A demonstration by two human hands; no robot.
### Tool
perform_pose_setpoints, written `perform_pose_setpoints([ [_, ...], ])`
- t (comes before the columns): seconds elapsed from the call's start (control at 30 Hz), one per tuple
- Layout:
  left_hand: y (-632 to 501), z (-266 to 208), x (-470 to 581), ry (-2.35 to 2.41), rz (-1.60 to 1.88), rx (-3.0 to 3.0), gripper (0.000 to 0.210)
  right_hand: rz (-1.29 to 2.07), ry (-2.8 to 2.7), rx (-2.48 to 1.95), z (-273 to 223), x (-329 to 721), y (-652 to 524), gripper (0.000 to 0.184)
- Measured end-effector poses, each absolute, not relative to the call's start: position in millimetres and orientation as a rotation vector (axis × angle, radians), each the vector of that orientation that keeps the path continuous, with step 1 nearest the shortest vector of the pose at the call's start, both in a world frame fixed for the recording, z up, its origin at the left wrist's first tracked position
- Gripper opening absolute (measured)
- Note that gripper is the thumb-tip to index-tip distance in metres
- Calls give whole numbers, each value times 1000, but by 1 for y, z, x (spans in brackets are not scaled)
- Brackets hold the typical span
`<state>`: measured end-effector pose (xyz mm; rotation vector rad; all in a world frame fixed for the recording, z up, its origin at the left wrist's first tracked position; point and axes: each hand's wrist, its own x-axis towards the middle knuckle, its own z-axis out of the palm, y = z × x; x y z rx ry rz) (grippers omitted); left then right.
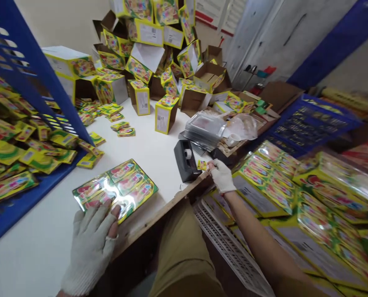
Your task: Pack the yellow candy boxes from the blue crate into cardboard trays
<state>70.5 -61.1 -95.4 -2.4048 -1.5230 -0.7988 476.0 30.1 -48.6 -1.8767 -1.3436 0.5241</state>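
My left hand [94, 235], in a white glove with bare fingertips, lies with fingers spread on the near edge of a clear-covered pack [125, 185] of several yellow-and-green printed boxes. The pack rests flat on the white table. At the table's wooden front edge, my right hand [221, 175], gloved the same way, has thumb and fingers pinched together. Whatever they hold is too small to make out. Just left of those fingers stands a black tape dispenser [184, 163] with a roll in it. A little yellow printed piece [201, 165] lies between the dispenser and my fingertips.
A blue crate [38, 177] full of small boxes stands at left. Larger cartons [166, 113] are piled at the back. Clear plastic trays [204, 128] lie beyond the dispenser. Finished-looking packs [264, 177] are stacked at right, beside a white plastic basket [230, 247] below the table edge.
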Motion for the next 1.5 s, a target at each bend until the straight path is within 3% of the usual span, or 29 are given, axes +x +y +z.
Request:
perform_pose_setpoints([
  [0.27, -33, -81, 91, -1247, -823, -2529, 24, 656, -1518, -2000, -63, 461, 64, 32],
  [0.5, -54, -82, 75, -1270, -818, -2461, 16, 495, -1355, -1906, -47, 445, 24, 36],
  [0.7, -59, -98, 75, -1317, -996, -2425, 15, 957, -1040, -1714, -76, 438, -5, 41],
  [0.9, -59, -98, 79, -1259, -1100, -2394, 12, 1006, -998, -1760, -110, 432, -4, 42],
  [1.03, -65, -96, 85, -1307, -1143, -2360, 16, 1155, -1135, -1716, -98, 416, -27, 41],
  [1.23, -72, -86, 94, -1475, -1155, -2331, 14, 1707, -1375, -1176, -68, 328, -39, 48],
  [1.5, -71, -78, 93, -1562, -903, -2361, 19, 1715, -1173, -1307, -89, 264, -32, 53],
])
